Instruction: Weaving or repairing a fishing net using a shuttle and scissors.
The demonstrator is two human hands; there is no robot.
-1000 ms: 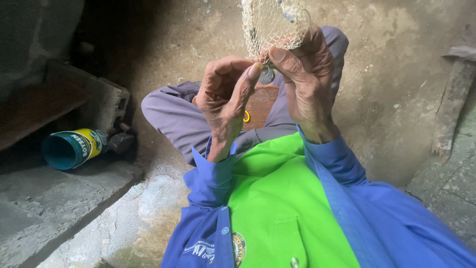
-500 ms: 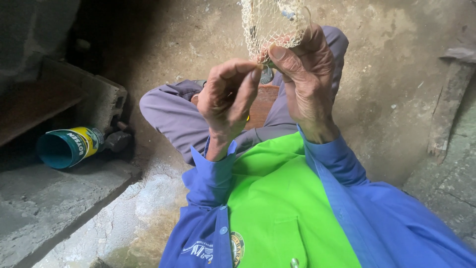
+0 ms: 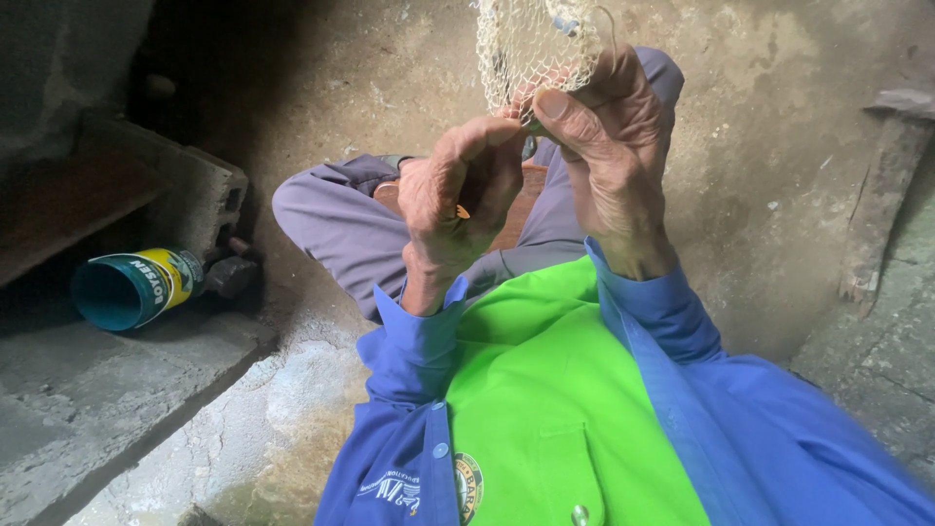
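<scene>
Netting [image 3: 534, 44] of pale mesh hangs above my lap, its lower edge pinched in my right hand [image 3: 609, 146]. My left hand [image 3: 458, 195], just beside that edge, is curled around what may be a small tool. I judge a knot underway; next needs steady tension.
</scene>
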